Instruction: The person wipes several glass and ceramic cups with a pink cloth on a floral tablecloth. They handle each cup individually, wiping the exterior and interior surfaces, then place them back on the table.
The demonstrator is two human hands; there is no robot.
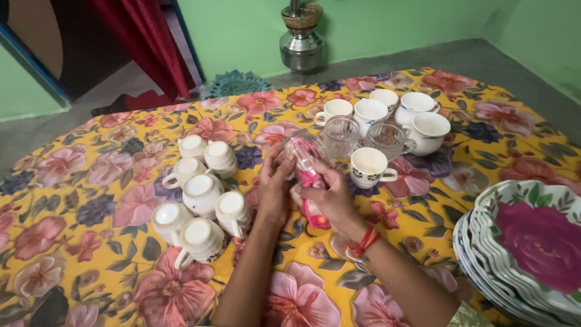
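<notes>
Glass tumbler (304, 152), clear and tilted, sits above the middle of the flowered desk (91, 206), gripped by the left hand (275, 188) while the right hand (327, 194) clasps a pink cloth (311, 181) pushed into it. Upturned white cups (200, 194) cluster just left of the hands, upright cups and two more glasses (363, 136) stand behind, and stacked floral plates (526, 248) sit at the right.
</notes>
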